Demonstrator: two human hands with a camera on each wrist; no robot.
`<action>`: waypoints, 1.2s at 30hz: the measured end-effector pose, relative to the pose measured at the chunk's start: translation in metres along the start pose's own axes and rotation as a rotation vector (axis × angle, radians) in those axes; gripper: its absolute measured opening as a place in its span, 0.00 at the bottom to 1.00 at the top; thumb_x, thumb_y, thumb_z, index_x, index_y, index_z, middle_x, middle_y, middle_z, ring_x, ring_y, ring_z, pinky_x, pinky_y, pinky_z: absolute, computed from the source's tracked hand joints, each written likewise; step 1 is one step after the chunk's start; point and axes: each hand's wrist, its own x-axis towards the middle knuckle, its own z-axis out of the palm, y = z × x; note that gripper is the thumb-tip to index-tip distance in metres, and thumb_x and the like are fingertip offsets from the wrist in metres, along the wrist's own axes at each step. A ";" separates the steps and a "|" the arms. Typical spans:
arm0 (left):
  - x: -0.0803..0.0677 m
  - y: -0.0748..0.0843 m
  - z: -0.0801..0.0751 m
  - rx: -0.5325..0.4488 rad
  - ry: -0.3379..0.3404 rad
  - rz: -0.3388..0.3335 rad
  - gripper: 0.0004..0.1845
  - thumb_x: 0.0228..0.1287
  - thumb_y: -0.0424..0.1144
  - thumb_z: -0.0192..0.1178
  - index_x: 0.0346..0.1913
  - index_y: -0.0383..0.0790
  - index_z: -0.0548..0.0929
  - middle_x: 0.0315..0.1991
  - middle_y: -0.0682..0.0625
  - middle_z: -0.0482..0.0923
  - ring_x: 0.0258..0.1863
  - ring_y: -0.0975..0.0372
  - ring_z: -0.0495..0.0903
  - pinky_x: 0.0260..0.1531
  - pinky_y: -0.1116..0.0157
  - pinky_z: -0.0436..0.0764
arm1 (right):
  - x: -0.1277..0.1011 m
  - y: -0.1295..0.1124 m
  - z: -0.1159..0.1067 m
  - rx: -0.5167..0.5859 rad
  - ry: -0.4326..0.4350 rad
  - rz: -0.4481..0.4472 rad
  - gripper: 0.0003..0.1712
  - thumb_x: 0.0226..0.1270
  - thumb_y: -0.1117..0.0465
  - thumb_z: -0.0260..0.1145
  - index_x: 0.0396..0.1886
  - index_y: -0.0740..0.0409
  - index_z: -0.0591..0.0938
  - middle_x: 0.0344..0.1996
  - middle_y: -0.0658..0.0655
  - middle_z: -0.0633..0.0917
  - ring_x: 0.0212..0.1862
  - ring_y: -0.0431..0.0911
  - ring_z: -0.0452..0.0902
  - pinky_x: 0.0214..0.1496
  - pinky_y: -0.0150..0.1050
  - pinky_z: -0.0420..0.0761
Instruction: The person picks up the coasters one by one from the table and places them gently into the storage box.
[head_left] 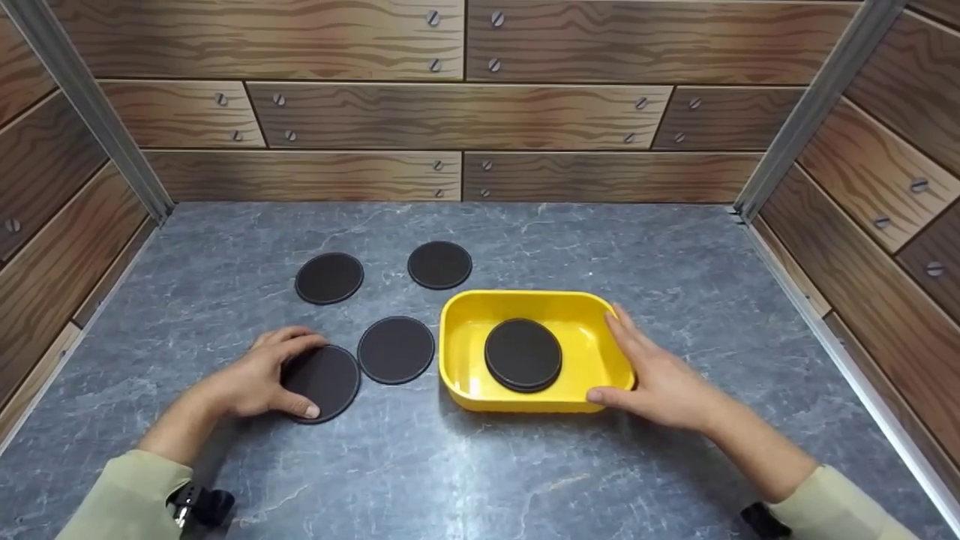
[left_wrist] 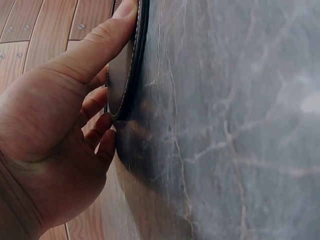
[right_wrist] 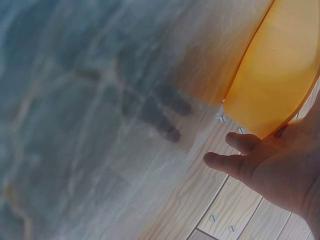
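left hand pinches near coaster at bench front-left, thumb over edge, prying it up. right hand, fingers straight, braces yellow tray so it stays put; one coaster inside.

- The left hand lies low, palm down, fingers curled, the thumb stretched out straight and pressing; the fingers tuck under what it grips.
- The left forearm runs back toward the lower left, in a pale green sleeve with a dark strap at the wrist.
- The right hand is spread, thumb forward, fingers straight and pressing sideways.
- The right forearm angles to the lower right, its sleeve the same pale green.
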 end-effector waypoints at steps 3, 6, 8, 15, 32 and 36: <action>-0.001 0.001 0.000 -0.005 0.013 0.005 0.54 0.42 0.52 0.87 0.74 0.41 0.75 0.74 0.38 0.67 0.73 0.37 0.59 0.68 0.29 0.60 | 0.000 0.000 0.000 0.003 0.003 0.004 0.68 0.66 0.28 0.70 0.88 0.59 0.48 0.86 0.62 0.43 0.76 0.72 0.62 0.70 0.71 0.68; -0.002 0.001 0.000 -0.013 0.025 0.005 0.53 0.41 0.52 0.88 0.73 0.42 0.75 0.73 0.39 0.68 0.73 0.38 0.61 0.68 0.31 0.61 | 0.000 0.000 0.000 0.007 -0.001 0.001 0.68 0.66 0.27 0.70 0.88 0.60 0.48 0.86 0.62 0.43 0.76 0.72 0.62 0.70 0.71 0.68; -0.002 0.000 0.001 -0.018 0.033 0.007 0.53 0.41 0.51 0.88 0.73 0.42 0.75 0.73 0.39 0.69 0.72 0.38 0.61 0.68 0.32 0.61 | 0.000 0.000 0.000 0.008 0.000 0.000 0.68 0.66 0.27 0.69 0.88 0.60 0.48 0.86 0.62 0.43 0.76 0.72 0.62 0.70 0.71 0.68; -0.002 0.000 0.000 -0.040 0.052 0.000 0.53 0.41 0.49 0.89 0.72 0.41 0.74 0.70 0.39 0.72 0.69 0.41 0.65 0.68 0.36 0.63 | 0.001 0.001 0.001 0.017 0.006 -0.001 0.68 0.66 0.30 0.71 0.88 0.59 0.47 0.86 0.60 0.43 0.75 0.72 0.63 0.70 0.71 0.69; 0.004 0.003 -0.009 -0.073 0.108 -0.021 0.51 0.52 0.39 0.85 0.77 0.34 0.68 0.70 0.35 0.73 0.67 0.41 0.73 0.69 0.39 0.66 | 0.000 0.001 0.001 0.022 -0.002 0.008 0.68 0.66 0.28 0.70 0.88 0.59 0.47 0.86 0.60 0.42 0.76 0.72 0.62 0.70 0.71 0.68; 0.004 0.004 -0.011 -0.066 0.131 -0.024 0.47 0.55 0.37 0.83 0.76 0.34 0.69 0.70 0.36 0.74 0.67 0.41 0.73 0.69 0.40 0.67 | 0.000 0.001 0.001 0.021 -0.004 0.007 0.68 0.66 0.28 0.70 0.88 0.59 0.48 0.86 0.60 0.42 0.75 0.73 0.63 0.69 0.71 0.69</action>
